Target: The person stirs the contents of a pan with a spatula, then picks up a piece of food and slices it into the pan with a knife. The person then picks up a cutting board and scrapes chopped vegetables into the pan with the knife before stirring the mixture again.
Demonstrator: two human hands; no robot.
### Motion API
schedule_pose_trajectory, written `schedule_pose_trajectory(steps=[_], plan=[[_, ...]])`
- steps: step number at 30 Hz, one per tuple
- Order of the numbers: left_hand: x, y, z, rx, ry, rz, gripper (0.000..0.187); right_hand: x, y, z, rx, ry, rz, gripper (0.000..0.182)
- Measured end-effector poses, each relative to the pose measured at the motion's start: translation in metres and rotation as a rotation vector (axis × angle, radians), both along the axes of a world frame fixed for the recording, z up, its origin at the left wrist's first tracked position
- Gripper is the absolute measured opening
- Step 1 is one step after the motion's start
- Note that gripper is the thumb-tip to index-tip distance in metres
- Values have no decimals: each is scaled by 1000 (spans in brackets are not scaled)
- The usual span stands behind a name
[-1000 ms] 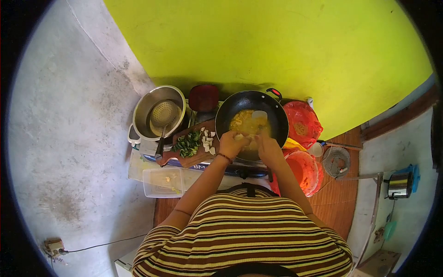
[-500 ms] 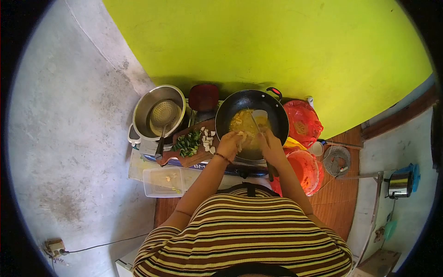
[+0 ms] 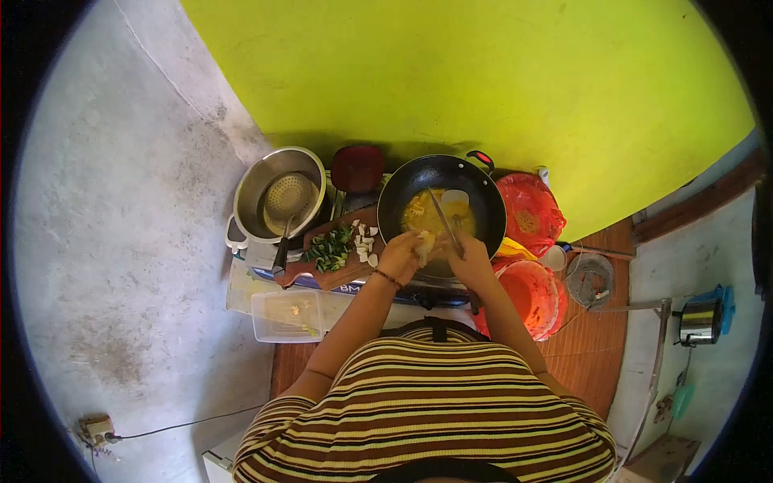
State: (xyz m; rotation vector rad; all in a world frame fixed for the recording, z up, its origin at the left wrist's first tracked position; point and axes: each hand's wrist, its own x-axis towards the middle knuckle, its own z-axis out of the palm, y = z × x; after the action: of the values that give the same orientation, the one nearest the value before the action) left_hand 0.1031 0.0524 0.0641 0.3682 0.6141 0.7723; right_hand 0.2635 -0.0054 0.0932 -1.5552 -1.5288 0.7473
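Note:
My left hand [image 3: 400, 256] is closed around a pale, whitish-yellow piece of food [image 3: 424, 244] at the near rim of the wok. My right hand [image 3: 473, 262] grips a knife [image 3: 443, 214], its blade angled up and left over the pan. Yellow liquid with bits of food lies in the black wok [image 3: 403, 179]. A spatula [image 3: 456, 196] rests in it, its dark handle running out below my right hand. Left of the wok, a wooden cutting board [image 3: 332, 280] carries chopped green leaves [image 3: 328, 249] and white pieces [image 3: 365, 243].
A steel pot [image 3: 242, 201] with a skimmer [image 3: 290, 198] stands left of the board. A dark red bowl [image 3: 357, 168] sits behind it. A clear plastic container [image 3: 282, 315] is at the front left. Red-lined containers [image 3: 530, 296] and a grey bucket [image 3: 589, 282] are right.
The knife has swung so its blade shows longer, with the tip farther left over the wok. Both hands stay close together at the near rim.

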Motion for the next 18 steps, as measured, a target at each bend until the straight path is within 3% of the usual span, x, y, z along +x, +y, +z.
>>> schedule_pose_trajectory(steps=[2, 5, 11, 14, 18], plan=[[1, -1, 2, -3, 18, -10, 25, -3, 0, 2, -68, -66, -24, 23], [0, -3, -4, 23, 49, -21, 25, -11, -3, 7, -16, 81, -49, 23], [5, -7, -20, 100, 117, -37, 27, -8, -2, 7, -49, -15, -43, 23], [5, -11, -5, 77, 167, -49, 29, -6, 1, -1, 118, -111, -81, 22], [8, -11, -6, 79, 124, 71, 30, -9, -2, 20, -76, -5, -102, 25]])
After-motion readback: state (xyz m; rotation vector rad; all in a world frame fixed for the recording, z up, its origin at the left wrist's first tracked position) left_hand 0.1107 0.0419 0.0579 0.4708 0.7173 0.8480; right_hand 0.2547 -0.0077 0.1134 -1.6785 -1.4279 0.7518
